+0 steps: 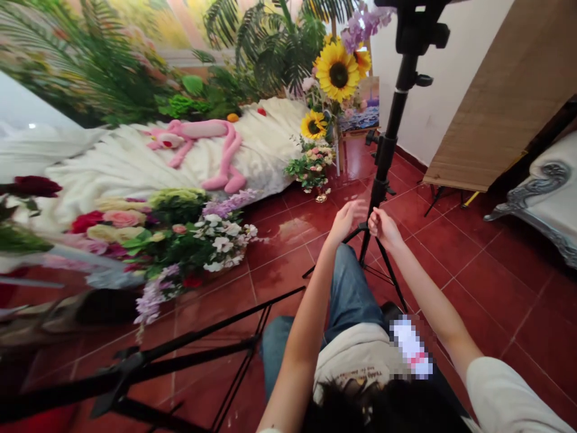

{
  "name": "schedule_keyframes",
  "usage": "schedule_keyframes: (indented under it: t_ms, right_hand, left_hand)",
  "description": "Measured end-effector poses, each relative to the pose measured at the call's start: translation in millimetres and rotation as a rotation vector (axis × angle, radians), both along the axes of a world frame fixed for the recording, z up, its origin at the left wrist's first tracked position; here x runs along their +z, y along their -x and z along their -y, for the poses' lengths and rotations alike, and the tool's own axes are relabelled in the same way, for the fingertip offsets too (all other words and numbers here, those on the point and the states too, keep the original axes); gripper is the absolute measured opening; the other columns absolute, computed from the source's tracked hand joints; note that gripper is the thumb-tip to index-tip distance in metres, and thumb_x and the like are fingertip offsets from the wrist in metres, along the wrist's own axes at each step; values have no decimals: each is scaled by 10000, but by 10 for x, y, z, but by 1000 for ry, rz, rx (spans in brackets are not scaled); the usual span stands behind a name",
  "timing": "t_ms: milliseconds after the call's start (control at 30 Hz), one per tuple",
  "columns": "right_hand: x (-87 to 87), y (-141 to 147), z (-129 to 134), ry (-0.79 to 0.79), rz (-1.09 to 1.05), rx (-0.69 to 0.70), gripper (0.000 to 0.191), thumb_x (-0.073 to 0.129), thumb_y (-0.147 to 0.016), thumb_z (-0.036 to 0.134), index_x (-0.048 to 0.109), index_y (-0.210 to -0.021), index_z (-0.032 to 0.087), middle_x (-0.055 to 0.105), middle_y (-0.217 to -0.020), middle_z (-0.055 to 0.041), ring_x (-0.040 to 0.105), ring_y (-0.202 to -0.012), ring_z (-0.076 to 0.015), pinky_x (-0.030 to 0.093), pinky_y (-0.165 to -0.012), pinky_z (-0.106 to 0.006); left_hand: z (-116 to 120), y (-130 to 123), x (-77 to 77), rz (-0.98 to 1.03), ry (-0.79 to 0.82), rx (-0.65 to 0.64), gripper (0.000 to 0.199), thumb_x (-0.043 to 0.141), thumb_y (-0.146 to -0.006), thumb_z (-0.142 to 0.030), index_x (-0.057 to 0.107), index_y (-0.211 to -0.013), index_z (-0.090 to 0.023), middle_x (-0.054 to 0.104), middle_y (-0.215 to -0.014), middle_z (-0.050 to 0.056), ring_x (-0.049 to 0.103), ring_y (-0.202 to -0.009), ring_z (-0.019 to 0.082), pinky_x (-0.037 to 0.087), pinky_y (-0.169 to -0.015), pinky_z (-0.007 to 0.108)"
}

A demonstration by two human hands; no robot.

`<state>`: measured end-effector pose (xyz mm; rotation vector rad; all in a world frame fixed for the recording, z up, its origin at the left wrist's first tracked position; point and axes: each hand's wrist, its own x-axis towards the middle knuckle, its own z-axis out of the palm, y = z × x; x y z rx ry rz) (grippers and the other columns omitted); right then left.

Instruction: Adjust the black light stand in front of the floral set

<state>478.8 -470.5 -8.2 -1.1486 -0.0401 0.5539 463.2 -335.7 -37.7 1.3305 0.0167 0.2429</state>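
Both of my hands are raised in front of the black tripod stand (383, 157), one on either side of its lower pole. My left hand (348, 218) is left of the pole, its fingers stretched out and blurred by motion. To the right of the pole, my right hand (384, 228) has its fingers curled closed; anything between them is too small to make out. Beneath the hands are my jeans-covered knee (354, 288) and the stand's spread legs. Whether either hand touches the pole is unclear.
A pink plush toy (205, 130) lies on a white furry cover (270, 153). Flower arrangements (175, 234) and sunflowers (338, 73) stand nearby. Another black tripod (193, 343) crosses the lower left. At right are a brown panel (491, 102) and ornate white furniture (552, 186).
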Motion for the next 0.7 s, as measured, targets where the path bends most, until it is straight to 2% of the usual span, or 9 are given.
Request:
schedule_keyframes:
  t_ms: [100,200,267,333,433,500,567,633,700]
  right_hand:
    - [-173,215,-229,74,-18,166,425,712,-740,503,443,-587,212,461,-478,62,331,-407,-56,245,-409,-210]
    - [-320,434,-530,98,-48,321,439,758,-659,526,463,-585,209,472,-494,61,349,-422,-55,248,-413,-211]
    - [-399,594,-743,110,-66,433,456,771,-627,543,461,-580,212,467,-495,60,355,-426,-57,252,-412,-214]
    - [-464,763,-956,122,-78,538,476,788,-596,555,455,-575,216,464,-495,59,354,-426,-59,256,-410,-218]
    - [-535,1024,-1269,142,-84,669,482,806,-574,550,456,-578,219,478,-509,50,363,-432,-64,269,-409,-221]
    - [-566,1201,-1468,164,-79,744,467,799,-597,542,460,-582,221,482,-515,43,371,-434,-70,276,-409,-225]
    - [-588,1375,-1654,188,-79,817,448,785,-621,535,465,-590,223,487,-523,38,372,-432,-76,274,-405,-233]
    - [-603,1545,-1830,212,-75,870,438,781,-618,533,474,-596,221,498,-534,35,377,-431,-76,272,-404,-236]
    - [-611,1708,-1998,233,-63,917,440,787,-595,533,481,-591,216,509,-536,32,389,-434,-71,277,-411,-233]
  left_hand:
    - [-373,635,-412,-117,19,83,489,664,-800,-606,715,-994,-160,761,-922,84,717,-842,164,556,-872,314]
    - [-793,1352,-787,-249,79,319,508,721,-721,-632,723,-923,-167,764,-876,72,719,-836,173,562,-848,312]
    - [-1093,1856,-953,-371,110,515,495,733,-705,-621,717,-886,-160,763,-849,71,711,-773,165,554,-778,293]
    - [-1409,2377,-1014,-469,122,731,438,726,-730,-571,703,-851,-151,755,-810,66,693,-707,151,526,-708,267]
    - [-1880,3170,-891,-508,135,1084,271,661,-823,-414,677,-832,-144,730,-753,35,660,-638,115,466,-633,219]
    - [-2160,3676,-698,-480,169,1328,180,574,-879,-298,653,-833,-143,705,-724,7,627,-585,84,426,-596,190]
    - [-2388,4120,-465,-421,180,1555,178,492,-909,-231,624,-823,-146,682,-704,-14,602,-556,62,424,-597,177]
    - [-2560,4457,-232,-337,116,1691,187,462,-924,-216,605,-822,-151,681,-726,-12,613,-592,60,461,-643,181]
    - [-2689,4648,-30,-292,-28,1731,145,508,-926,-259,603,-873,-163,702,-818,9,646,-692,77,494,-700,193]
